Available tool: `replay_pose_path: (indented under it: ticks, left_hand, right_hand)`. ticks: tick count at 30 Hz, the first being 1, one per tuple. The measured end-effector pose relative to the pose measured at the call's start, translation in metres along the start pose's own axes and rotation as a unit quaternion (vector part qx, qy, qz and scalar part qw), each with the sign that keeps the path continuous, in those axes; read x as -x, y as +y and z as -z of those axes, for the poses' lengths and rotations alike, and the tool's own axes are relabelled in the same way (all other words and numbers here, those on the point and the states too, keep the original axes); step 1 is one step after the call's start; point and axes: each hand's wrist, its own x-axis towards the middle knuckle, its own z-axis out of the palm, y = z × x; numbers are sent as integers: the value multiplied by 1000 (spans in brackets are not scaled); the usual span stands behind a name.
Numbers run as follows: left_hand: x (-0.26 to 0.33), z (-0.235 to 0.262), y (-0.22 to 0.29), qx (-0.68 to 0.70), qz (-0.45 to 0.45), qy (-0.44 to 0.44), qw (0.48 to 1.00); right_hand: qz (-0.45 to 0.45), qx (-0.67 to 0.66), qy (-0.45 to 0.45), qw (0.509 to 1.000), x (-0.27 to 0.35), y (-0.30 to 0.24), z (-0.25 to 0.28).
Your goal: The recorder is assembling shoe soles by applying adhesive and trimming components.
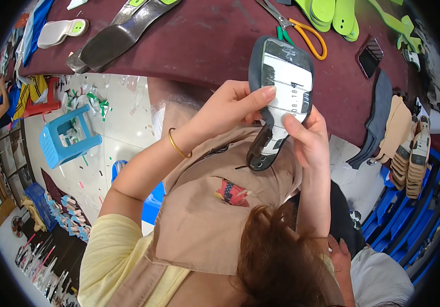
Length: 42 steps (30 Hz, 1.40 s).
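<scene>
Held up at the table's near edge is a shoe insole [287, 64] with a black-and-white upper face and a dark rim. It tilts, wide end up and narrow end down near my apron. My left hand [238, 105] grips its left edge at the middle, thumb pressed on the face and fingers behind. My right hand [308, 134] pinches the opposite edge a little lower, its thumb also on the face. Just beyond the insole, scissors [308, 38] with an orange and green handle lie on the dark red table [199, 46].
Bright green insoles [322, 13] and a phone [370, 56] lie at the far right. Shiny black sole-shaped pieces [122, 43] and a pale insole [62, 33] are at left. Blue racks [399, 220] and another person's hand [340, 258] are lower right; a blue stool [58, 138] stands left.
</scene>
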Motion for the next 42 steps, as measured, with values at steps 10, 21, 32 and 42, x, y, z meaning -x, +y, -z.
replay_pose_path:
  ticks: [10,21,32,42]
  left_hand:
    - [1,-22,-1,5,18,127,992]
    - [-5,-6,-12,18,-27,-76,997]
    - [5,-13,-11,-296,-177,79,935]
    - [3,-16,-21,-340,-205,137,907]
  right_hand:
    - [73,67,126,987,-1,18,-23]
    - [-53,-166,-3,985,1,16,-2]
    - [34,-11,116,993,-2,17,-9]
    - [19,-22,145,989,-3,23,-11]
